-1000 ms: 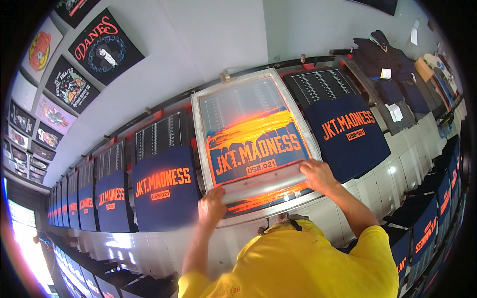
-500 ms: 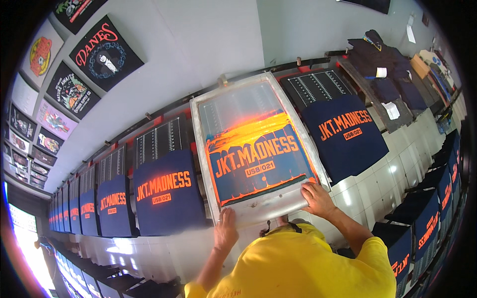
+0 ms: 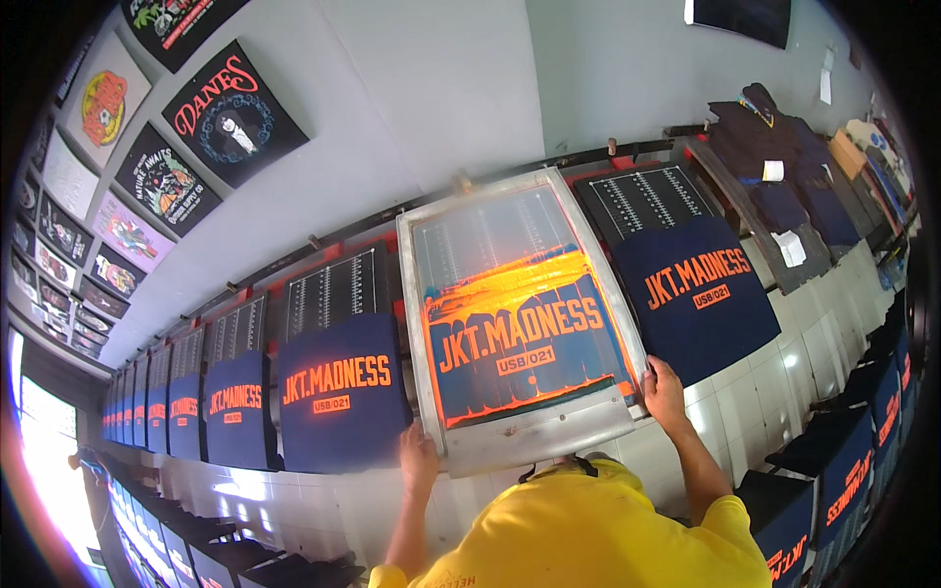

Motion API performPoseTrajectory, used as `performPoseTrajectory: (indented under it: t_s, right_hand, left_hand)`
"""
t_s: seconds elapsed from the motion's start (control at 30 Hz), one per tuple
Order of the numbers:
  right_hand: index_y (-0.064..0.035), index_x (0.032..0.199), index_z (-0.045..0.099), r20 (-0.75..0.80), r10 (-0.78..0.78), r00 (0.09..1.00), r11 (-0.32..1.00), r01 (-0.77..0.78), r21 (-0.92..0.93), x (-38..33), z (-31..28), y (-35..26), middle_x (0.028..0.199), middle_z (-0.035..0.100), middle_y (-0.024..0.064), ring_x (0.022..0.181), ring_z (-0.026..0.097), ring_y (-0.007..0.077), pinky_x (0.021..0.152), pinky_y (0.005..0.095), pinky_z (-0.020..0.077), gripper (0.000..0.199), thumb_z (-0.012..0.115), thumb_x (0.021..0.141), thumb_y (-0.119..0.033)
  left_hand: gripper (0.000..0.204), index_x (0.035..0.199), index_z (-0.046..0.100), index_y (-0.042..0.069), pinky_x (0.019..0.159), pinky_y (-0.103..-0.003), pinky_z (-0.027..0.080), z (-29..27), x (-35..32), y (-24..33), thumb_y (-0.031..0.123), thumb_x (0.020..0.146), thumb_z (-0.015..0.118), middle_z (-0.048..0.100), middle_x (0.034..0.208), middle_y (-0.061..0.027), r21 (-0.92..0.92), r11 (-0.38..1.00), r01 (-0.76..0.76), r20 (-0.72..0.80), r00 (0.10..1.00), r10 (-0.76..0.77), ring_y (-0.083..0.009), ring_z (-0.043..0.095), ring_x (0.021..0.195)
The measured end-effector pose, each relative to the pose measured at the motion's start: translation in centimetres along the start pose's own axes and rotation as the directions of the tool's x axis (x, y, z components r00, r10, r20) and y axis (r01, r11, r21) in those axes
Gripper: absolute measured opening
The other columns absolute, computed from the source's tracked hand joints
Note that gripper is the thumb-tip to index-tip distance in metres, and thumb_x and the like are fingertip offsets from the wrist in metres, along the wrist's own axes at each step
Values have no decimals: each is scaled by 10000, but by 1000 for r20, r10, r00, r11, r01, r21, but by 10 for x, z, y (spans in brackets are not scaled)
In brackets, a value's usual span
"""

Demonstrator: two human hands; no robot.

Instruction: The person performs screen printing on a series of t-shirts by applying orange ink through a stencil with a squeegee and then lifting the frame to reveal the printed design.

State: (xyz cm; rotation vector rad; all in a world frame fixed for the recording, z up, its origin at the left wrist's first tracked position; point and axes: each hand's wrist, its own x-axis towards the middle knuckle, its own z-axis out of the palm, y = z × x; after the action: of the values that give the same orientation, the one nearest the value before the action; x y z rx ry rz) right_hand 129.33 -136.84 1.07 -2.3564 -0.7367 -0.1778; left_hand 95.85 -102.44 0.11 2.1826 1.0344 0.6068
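White-tiled long print bench (image 3: 784,382) runs along a grey wall, curving w/ the lens. Nearest: person's yellow shirt (image 3: 588,529) at bottom edge, both forearms coming up from it. Left hand (image 3: 420,459) grips the near-left corner of the screen frame (image 3: 534,441), fingers wrapped on the metal edge. Right hand (image 3: 665,392) grasps the frame's near-right corner, fingers curled over the rim. Frame lies on the bench btwn two printed shirts, slightly tilted, mesh smeared w/ orange ink (image 3: 510,289) over a navy stencil of block lettering. Can't tell if a shirt sits under it.

Just left: navy shirt (image 3: 343,392) w/ orange print, flat on its platen; more navy shirts (image 3: 191,416) in a row going off left. Just right: another printed navy shirt (image 3: 701,294). Behind each, black boards (image 3: 338,289) w/ white rows of marks. Far right: pile of dark garments (image 3: 774,167). Near edge below bench: navy shirts hanging (image 3: 843,490) at right. Farthest: wall w/ sample tee prints (image 3: 230,113) pinned upper left.
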Motion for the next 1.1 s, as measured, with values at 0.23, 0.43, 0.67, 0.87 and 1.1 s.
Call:
performPoseTrajectory:
  t_s: [0.23, 0.43, 0.67, 0.87, 1.1]
  right_hand:
    - [55, 1037, 655, 179, 402, 898, 693, -426, 581, 7, 29, 38, 891, 692, 102, 817, 631, 108, 738, 248, 492, 187, 585, 877, -9]
    - [51, 948, 663, 98, 451, 887, 682, -414, 603, 12, 47, 41, 770, 601, -10, 690, 495, 38, 613, 201, 402, 103, 603, 886, -4]
    - [15, 946, 594, 107, 425, 899, 694, -400, 599, 19, 47, 30, 758, 567, 15, 675, 491, 71, 605, 242, 406, 85, 545, 903, -38]
    - [9, 965, 574, 146, 435, 889, 674, -429, 601, 20, 49, 33, 793, 584, 49, 698, 523, 104, 645, 259, 430, 89, 525, 905, -34]
    - [20, 967, 575, 96, 437, 894, 708, -409, 576, 19, 59, 38, 773, 573, 52, 668, 503, 106, 605, 266, 406, 118, 513, 895, -48]
  left_hand:
    - [265, 933, 634, -36, 749, -435, 469, 16, 12, -28, 192, 923, 501, 624, 901, -224, 119, 980, 159, 32, 986, -164, -412, 589, 858]
    - [271, 860, 657, -22, 663, -391, 472, 14, 26, -37, 222, 910, 549, 643, 770, -183, 79, 941, 329, 99, 937, -336, -315, 598, 684]
    - [346, 983, 717, 0, 670, -301, 486, 7, 31, -68, 324, 860, 720, 697, 853, -49, -191, 776, 601, 177, 799, -575, -127, 598, 729]
    - [314, 896, 716, 13, 576, -263, 482, 0, 39, -48, 325, 867, 713, 641, 753, -7, -124, 767, 630, 178, 775, -607, -96, 566, 638]
    - [260, 840, 678, 8, 557, -250, 508, -12, 44, -50, 263, 885, 688, 645, 733, -26, -278, 730, 624, 302, 779, -550, -102, 589, 603]
